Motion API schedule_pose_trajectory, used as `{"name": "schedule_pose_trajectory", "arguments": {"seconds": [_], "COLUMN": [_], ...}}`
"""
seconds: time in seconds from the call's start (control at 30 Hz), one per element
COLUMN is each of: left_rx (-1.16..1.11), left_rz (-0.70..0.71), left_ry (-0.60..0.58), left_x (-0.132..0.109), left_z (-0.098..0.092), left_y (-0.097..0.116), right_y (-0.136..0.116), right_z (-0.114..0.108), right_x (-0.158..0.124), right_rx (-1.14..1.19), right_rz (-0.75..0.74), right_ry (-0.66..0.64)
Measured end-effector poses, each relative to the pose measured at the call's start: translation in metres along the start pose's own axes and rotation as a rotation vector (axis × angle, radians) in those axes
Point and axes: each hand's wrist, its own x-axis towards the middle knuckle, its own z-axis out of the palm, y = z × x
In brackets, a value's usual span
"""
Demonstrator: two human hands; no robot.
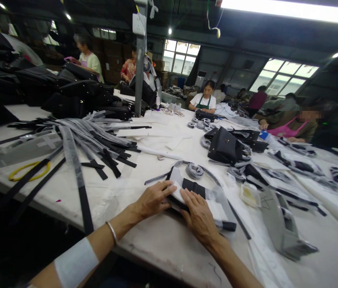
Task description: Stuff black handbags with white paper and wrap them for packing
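My left hand lies flat on the left edge of a flat black piece wrapped in white paper, its fingers stretched out and pressing down. My right hand rests palm down on the near side of the same piece, fingers spread over the white paper. A black strap crosses the top of the piece. A grey coiled strap sits just beyond it. My left wrist wears a thin bangle.
A white table carries a heap of plastic-wrapped black straps at left, a yellow loop, a black handbag, a small tray and a grey metal stand. Several seated people work at the far side. A post stands mid-table.
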Motion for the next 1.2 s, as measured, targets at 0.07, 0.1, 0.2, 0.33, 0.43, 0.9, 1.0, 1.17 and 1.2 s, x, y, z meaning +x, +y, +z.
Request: {"name": "schedule_pose_trajectory", "arguments": {"seconds": [0.07, 0.1, 0.2, 0.33, 0.43, 0.9, 1.0, 1.17, 1.2], "left_rx": [0.018, 0.038, 0.122, 0.225, 0.243, 0.330, 0.467, 0.584, 0.582], "left_rz": [-0.036, -0.042, -0.015, 0.102, 0.195, 0.227, 0.250, 0.293, 0.296], "left_ry": [0.030, 0.035, -0.006, -0.060, -0.077, 0.081, 0.001, -0.132, -0.159], "left_x": [-0.009, -0.013, -0.022, -0.022, -0.021, -0.036, -0.036, -0.027, -0.025], "left_z": [0.006, 0.008, 0.008, -0.002, -0.002, 0.022, 0.019, 0.018, 0.018], "left_y": [0.023, 0.032, 0.046, 0.038, 0.032, 0.042, 0.055, 0.058, 0.056], "right_y": [0.003, 0.004, 0.003, -0.002, -0.002, -0.012, -0.012, -0.012, -0.012], "right_z": [-0.004, -0.006, -0.004, 0.003, 0.003, 0.017, 0.016, 0.016, 0.015], "right_x": [-0.013, -0.019, -0.033, -0.035, -0.032, -0.033, -0.034, -0.029, -0.028], "right_rx": [-0.008, -0.020, -0.078, -0.126, -0.122, -0.017, -0.007, -0.004, -0.004], "right_rz": [-0.042, -0.059, -0.076, -0.070, -0.076, -0.063, -0.063, -0.038, -0.027], "right_ry": [-0.015, -0.018, -0.007, 0.015, 0.024, 0.145, 0.137, 0.125, 0.119]}}
